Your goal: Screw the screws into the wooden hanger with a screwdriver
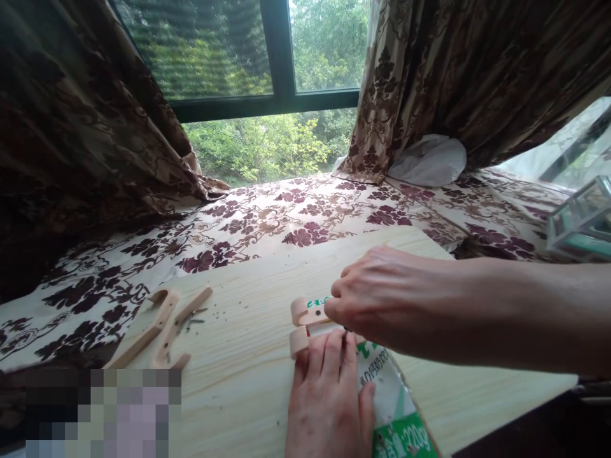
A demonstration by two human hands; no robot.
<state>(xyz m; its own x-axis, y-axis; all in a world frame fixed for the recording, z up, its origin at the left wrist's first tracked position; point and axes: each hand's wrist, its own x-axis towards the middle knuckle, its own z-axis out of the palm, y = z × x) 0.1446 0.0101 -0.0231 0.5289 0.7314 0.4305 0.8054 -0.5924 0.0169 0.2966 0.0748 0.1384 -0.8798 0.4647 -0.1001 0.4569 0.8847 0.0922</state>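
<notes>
My left hand [327, 394] lies palm down over a pale wooden hook [299, 341], its fingers pressing the piece onto a printed green-and-white carton piece [389, 381]. Just above, a second wooden hook [315, 313] with a dark hole rests parallel to the first. My right hand [370, 289] is closed in a fist over the right ends of the hooks, knuckles up. Whatever it grips is hidden; a small dark tip shows beneath it near my left fingertips.
Two more wooden hooks [165, 327] lie at the left of the pale wooden board [233, 331], with several screws [193, 316] beside them and small crumbs scattered around. Patterned cloth [305, 210] spreads behind the board. A clear box [582, 219] stands at far right.
</notes>
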